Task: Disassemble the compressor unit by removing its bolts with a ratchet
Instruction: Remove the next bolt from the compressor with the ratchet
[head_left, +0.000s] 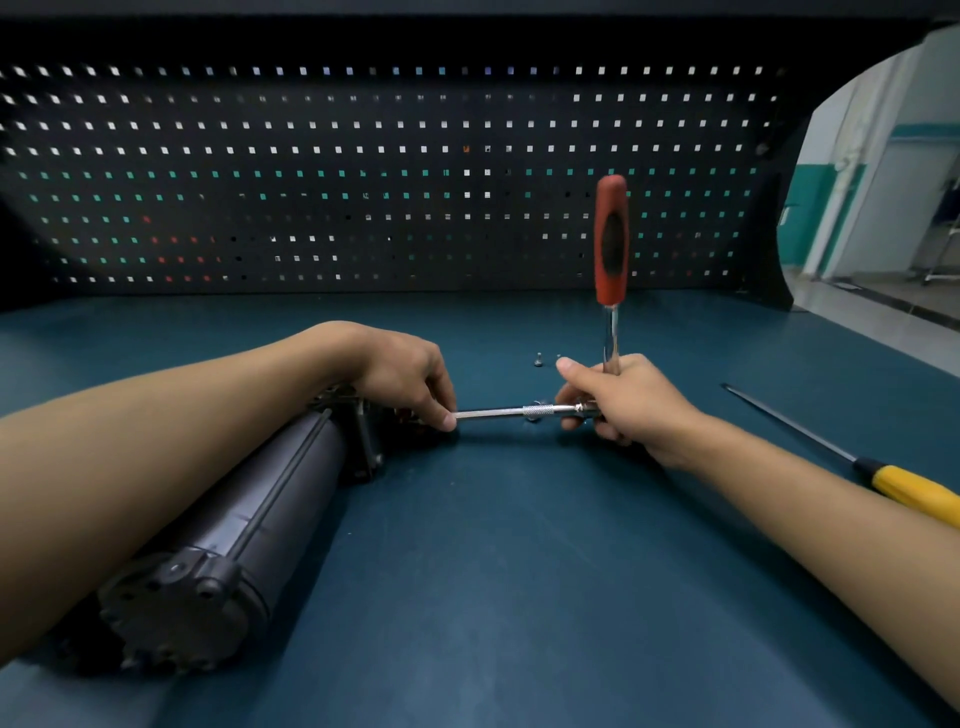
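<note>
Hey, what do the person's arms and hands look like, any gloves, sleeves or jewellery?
The left hand and right hand wear no gloves, and no ring shows. The left forearm and right forearm are bare to the picture's edge: no sleeve, watch or wristband in view.

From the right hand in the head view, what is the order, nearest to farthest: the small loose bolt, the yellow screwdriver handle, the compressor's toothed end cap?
1. Loose bolt: on the table, just behind the right hand.
2. Yellow screwdriver handle: lying farther to the right.
3. Compressor's end cap: far left, closest to the camera.
</note>
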